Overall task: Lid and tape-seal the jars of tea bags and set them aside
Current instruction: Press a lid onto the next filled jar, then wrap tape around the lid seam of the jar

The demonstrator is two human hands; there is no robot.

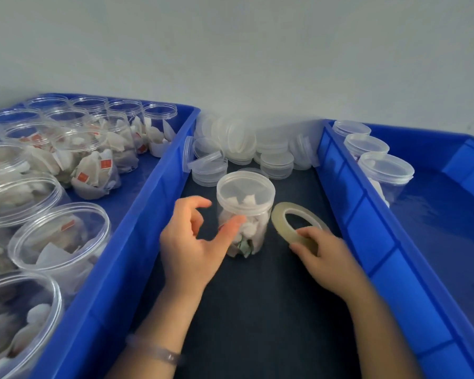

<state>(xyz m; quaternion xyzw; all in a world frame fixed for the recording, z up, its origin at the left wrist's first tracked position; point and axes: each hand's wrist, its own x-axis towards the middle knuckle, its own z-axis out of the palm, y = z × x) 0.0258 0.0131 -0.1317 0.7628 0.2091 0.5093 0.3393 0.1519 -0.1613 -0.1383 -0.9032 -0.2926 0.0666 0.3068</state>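
Your left hand (192,242) hovers just left of the clear round plastic jar of white tea bags (245,212), which stands upright on the dark table (257,310) with its translucent lid on. That hand is relaxed and holds nothing: the fingers are loosely curled and the thumb reaches across the front of the jar's wall, though whether it touches cannot be told. A clear bead bracelet (153,350) sits on that wrist.

Your right hand (323,255) grips the near edge of the pale yellowish ring of clear tape (278,217), with fingers curled over its rim. The ring lies just right of the jar.

On your left, the blue plastic crate (137,214) carries many open clear jars of tea bags (60,236), some bags showing orange tags. On your right, a second blue plastic crate (367,214) carries three lidded jars (386,170) lined along its near wall. Between the two crates, at the back of the table against the pale wall, lies a heap of loose translucent lids (244,143).
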